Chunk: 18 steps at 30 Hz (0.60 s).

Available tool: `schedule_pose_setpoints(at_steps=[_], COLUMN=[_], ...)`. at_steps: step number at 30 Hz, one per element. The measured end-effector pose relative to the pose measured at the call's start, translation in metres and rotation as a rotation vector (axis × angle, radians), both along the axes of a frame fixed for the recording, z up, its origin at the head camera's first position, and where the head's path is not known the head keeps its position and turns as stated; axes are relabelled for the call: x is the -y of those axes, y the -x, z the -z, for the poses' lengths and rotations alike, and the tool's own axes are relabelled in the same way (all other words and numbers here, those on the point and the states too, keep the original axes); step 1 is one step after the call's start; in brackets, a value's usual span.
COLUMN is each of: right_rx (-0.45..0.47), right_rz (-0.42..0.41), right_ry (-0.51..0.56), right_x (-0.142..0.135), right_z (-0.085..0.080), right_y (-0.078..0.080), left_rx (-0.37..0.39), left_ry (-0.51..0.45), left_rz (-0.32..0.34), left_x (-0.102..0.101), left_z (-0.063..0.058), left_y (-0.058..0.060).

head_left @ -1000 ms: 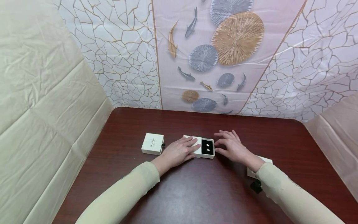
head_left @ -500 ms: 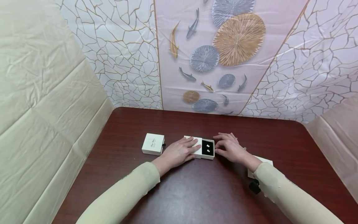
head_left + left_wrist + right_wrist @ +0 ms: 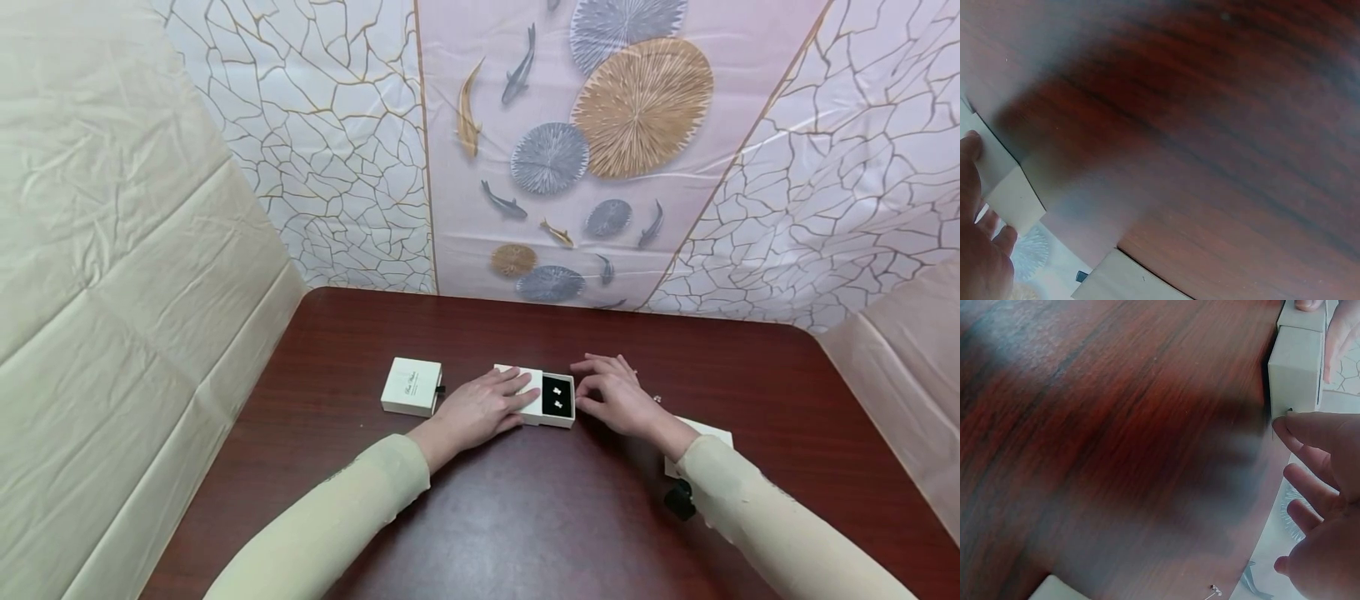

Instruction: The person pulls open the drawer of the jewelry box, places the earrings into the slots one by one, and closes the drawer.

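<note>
We're watching the right hand (image 3: 618, 400) edging inward over the last second, and now its thumb and a finger are meeting at the end of the drawer (image 3: 557, 422), seemingly pinching the dark tab (image 3: 1290, 410), only a speck of which is showing; its other fingers are curving loosely. We're seeing no clear shift in the drawer: it's sticking partway out of its white sleeve (image 3: 534, 381), two pale studs (image 3: 557, 390) sitting on the black pad (image 3: 548, 400). Meanwhile the left hand (image 3: 483, 404) is staying put, fingers lying across the sleeve's top, thumb pressing its near side. That, we're judging, is leaving the sleeve steadied and the drawer under control at its far end. All this is resting mid-worktop (image 3: 495, 533); we're spotting a sparkling bit (image 3: 657, 398) just beyond the right hand, a second box (image 3: 411, 385) standing left, and a third box (image 3: 708, 429) hiding partly behind the right forearm (image 3: 750, 500)
</note>
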State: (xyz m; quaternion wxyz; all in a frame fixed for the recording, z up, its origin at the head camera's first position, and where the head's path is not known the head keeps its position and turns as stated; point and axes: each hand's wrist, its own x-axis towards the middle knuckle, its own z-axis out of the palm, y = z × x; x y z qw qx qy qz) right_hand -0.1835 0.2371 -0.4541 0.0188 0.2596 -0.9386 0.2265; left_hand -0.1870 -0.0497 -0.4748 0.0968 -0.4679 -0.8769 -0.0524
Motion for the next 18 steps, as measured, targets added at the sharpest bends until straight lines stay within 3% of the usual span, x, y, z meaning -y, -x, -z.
schedule_pose_setpoints(at_steps=[18], right_rx=[-0.002], right_rz=[-0.026], right_ry=[0.008], right_x=[0.022], right_z=[0.002], right_y=[0.006], left_rx=[0.01], left_ry=[-0.016], left_rz=[0.002], left_x=[-0.001], left_z=[-0.001], left_y=[0.0])
